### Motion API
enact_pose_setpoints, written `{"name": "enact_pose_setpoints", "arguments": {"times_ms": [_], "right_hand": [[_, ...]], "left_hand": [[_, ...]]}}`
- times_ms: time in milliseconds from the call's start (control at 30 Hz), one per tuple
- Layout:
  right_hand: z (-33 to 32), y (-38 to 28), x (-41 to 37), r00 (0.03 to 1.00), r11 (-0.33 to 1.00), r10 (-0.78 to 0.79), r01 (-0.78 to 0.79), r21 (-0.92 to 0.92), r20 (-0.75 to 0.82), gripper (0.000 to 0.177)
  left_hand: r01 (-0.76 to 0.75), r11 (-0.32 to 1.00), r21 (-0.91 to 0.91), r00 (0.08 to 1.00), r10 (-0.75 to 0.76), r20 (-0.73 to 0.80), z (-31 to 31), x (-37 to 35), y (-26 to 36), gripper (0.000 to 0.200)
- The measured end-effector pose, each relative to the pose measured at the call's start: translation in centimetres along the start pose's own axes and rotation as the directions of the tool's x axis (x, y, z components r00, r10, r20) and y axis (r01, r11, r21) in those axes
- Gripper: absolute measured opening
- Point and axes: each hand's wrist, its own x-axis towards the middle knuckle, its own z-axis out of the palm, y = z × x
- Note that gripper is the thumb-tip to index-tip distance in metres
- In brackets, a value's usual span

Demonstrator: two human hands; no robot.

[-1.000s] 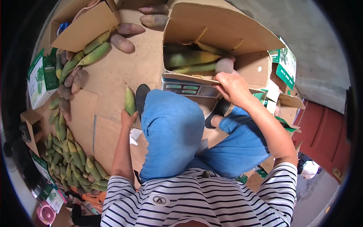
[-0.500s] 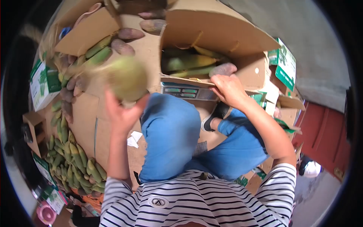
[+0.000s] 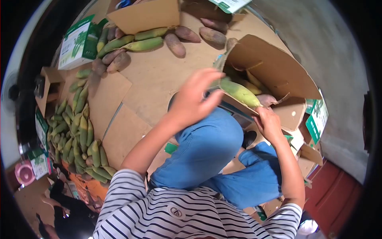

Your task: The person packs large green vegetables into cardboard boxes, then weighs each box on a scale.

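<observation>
An open cardboard box [image 3: 284, 53] stands tilted beyond my knees. In it, near its front edge, lies a light green ear of corn in its husk [image 3: 240, 92], with a sweet potato [image 3: 266, 99] beside its right end. More husked ears lie deeper in the box, partly in shadow. My left hand [image 3: 195, 97] is just left of the box, fingers apart and slightly blurred, holding nothing. My right hand [image 3: 270, 122] grips the box's near edge by its right corner, close to the tip of the corn.
Several ears of corn [image 3: 75, 137] are heaped on cardboard to the left. Sweet potatoes [image 3: 175, 44] and more corn lie in a row at the back, by another cardboard box [image 3: 145, 16]. A green and white carton [image 3: 77, 42] stands back left. Another person [image 3: 73, 211] is at lower left.
My left hand has carried the ear of corn rightward and let it go in the box. The right hand stays on the box edge. The view has shifted left.
</observation>
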Motion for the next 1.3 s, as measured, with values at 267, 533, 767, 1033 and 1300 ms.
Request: {"name": "enact_pose_setpoints", "arguments": {"times_ms": [267,533,767,1033,1300], "right_hand": [[-1.7,0.1,-0.5,0.991,0.996,0.084,-0.083,-0.012,0.108,0.025],[-5.2,1.9,-1.2,0.965,0.981,0.162,-0.181,-0.073,-0.208,0.025],[-6.3,1.9,-3.5,0.986,0.98,0.152,-0.16,-0.115,-0.075,0.022],[-9.0,-0.7,-4.1,0.952,0.993,0.102,-0.078,0.093,-0.289,0.032],[-8.3,1.2,-5.9,0.989,0.988,0.133,-0.138,-0.074,-0.069,0.02]], "left_hand": [[0.588,0.684,-0.431,0.8,-0.57,0.186,-4.4,-9.0,0.5,0.037],[-0.023,0.961,0.276,0.963,-0.052,0.263,-4.5,-6.3,9.2,0.067],[-0.123,0.898,0.423,0.96,0.0,0.279,-3.8,-5.8,10.4,0.069],[-0.037,0.889,0.456,0.691,0.352,-0.631,-10.9,-0.9,11.7,0.056],[-0.257,0.958,0.13,0.958,0.27,-0.093,1.1,0.9,19.5,0.04]]}}
